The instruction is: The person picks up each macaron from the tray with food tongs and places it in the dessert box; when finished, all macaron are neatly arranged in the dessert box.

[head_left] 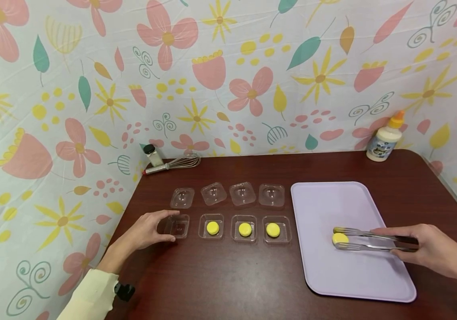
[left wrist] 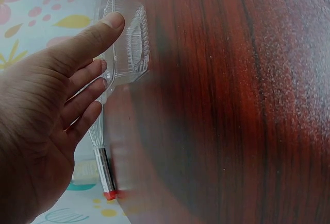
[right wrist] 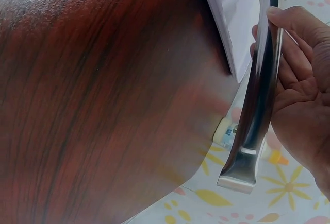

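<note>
My left hand [head_left: 146,229] holds the leftmost clear plastic box base [head_left: 180,227], its thumb at the near edge and index finger at the far one. No yellow piece shows in that base. In the left wrist view the fingertips meet the rim of the box [left wrist: 135,49]. My right hand [head_left: 438,253] grips metal tongs [head_left: 366,247] over the lilac tray [head_left: 332,275]. Between the tong tips is a small round yellow piece [head_left: 339,239]. In the right wrist view, the handle end of the tongs [right wrist: 252,116] crosses in front of the palm.
Three more box bases [head_left: 211,238] stand in a row, each with a yellow disc [head_left: 245,229]. Several clear domed lids [head_left: 271,195] lie behind them. A whisk [head_left: 178,163] and a small black-capped jar [head_left: 153,155] are back left; a white bottle [head_left: 384,142] stands back right.
</note>
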Motion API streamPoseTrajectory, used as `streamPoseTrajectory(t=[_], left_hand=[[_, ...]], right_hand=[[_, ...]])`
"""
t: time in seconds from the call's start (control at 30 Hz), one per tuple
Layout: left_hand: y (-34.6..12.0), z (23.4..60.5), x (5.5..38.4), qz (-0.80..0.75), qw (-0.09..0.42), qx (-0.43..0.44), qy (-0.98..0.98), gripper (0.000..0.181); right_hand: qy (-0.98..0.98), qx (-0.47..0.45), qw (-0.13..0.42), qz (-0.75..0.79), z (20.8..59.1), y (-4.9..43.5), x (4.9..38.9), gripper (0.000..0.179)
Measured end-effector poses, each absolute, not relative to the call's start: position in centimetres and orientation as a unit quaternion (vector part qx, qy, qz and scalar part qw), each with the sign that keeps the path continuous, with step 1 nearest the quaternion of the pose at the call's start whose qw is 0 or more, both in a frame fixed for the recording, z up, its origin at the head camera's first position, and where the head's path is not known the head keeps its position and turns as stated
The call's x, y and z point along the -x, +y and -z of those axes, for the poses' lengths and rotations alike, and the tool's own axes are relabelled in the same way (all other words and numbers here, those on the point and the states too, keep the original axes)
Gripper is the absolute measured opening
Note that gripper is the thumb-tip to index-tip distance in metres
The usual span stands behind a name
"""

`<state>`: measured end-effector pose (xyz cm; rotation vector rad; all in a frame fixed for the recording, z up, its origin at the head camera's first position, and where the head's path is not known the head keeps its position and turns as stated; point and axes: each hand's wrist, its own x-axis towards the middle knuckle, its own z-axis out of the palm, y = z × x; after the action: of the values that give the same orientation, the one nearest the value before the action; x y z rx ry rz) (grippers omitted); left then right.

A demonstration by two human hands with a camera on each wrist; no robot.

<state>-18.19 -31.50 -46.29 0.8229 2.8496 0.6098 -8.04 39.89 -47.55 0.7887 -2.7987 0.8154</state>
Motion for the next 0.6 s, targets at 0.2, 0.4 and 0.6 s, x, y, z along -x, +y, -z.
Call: streamPoseTrajectory(t=[0.2, 0.4, 0.6], left_hand=[[-31.62, 46.35, 18.19, -0.199, 0.053, -0.273, 0.940, 0.074], [-31.62, 46.41, 18.22, -0.200, 0.057, -0.271, 0.940, 0.074], [-31.59, 46.44, 18.21, -0.200, 0.057, -0.270, 0.940, 0.074]], right_hand=[[-0.935, -0.241, 0.063, -0.252, 47.67, 39.68, 7.88, 0.064], [-0.924, -0.255, 0.094, -0.269, 47.83, 39.48, 7.76, 0.069], [-0.924, -0.251, 0.098, -0.270, 47.66, 39.37, 7.67, 0.070]])
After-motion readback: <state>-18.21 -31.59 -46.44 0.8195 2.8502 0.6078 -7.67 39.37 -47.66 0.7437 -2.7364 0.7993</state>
